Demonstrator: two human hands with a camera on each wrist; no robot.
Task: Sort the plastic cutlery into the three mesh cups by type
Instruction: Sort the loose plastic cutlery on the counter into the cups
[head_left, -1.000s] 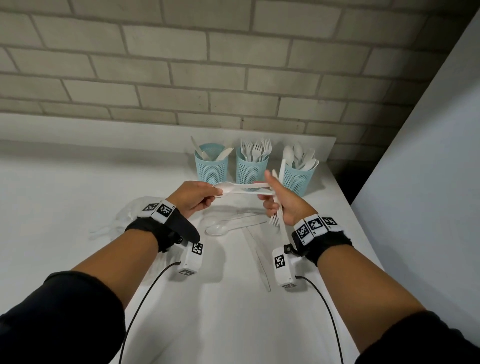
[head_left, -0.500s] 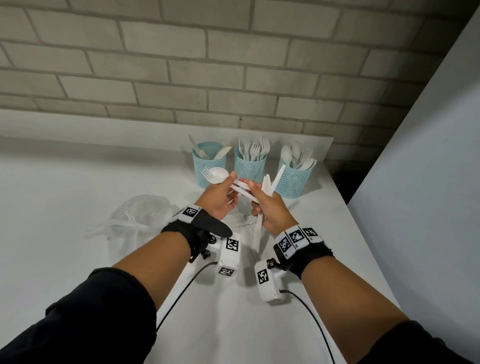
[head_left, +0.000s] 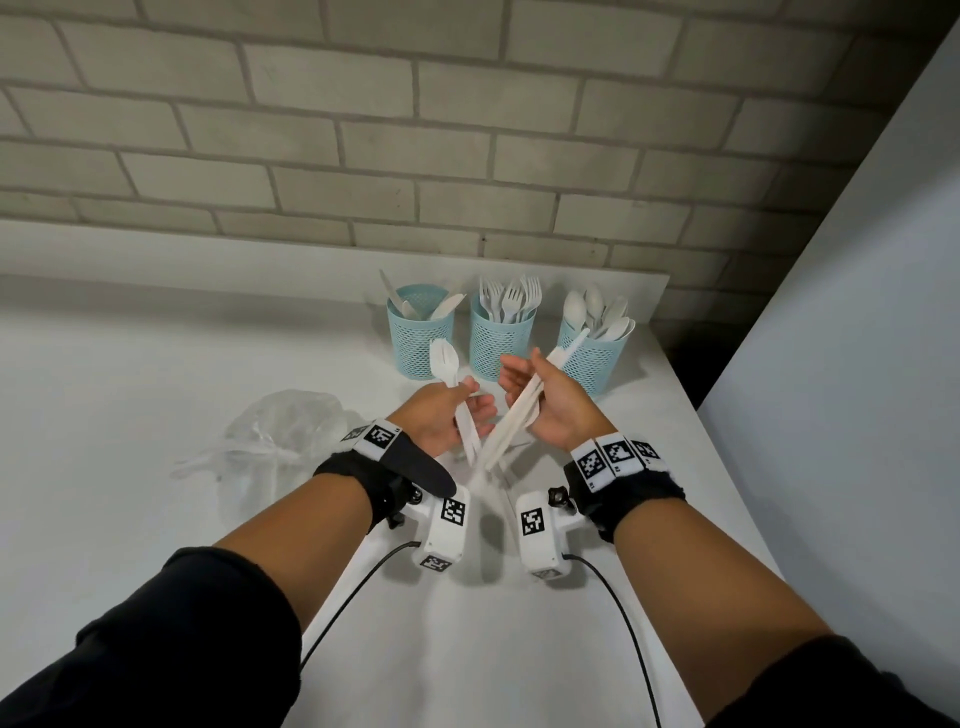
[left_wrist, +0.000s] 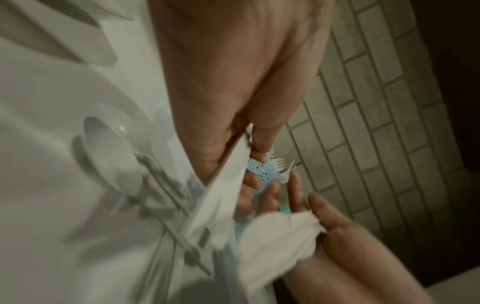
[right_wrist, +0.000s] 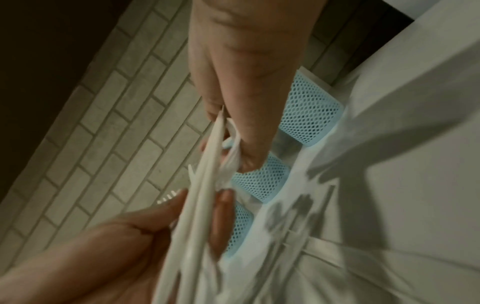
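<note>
place: plain indoor workspace; cues: painted brick wall (head_left: 467, 130) | white counter (head_left: 130, 415)

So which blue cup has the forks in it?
The middle cup of the three. Fork prongs stick out of its top, while the left cup holds knives and the right cup holds spoons.

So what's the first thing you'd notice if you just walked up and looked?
Probably the two hands raised over the white table, the left hand gripping a white plastic spoon and the right hand holding a bundle of white plastic cutlery handles. Behind them three pale blue mesh cups stand in a row by the brick wall.
</note>
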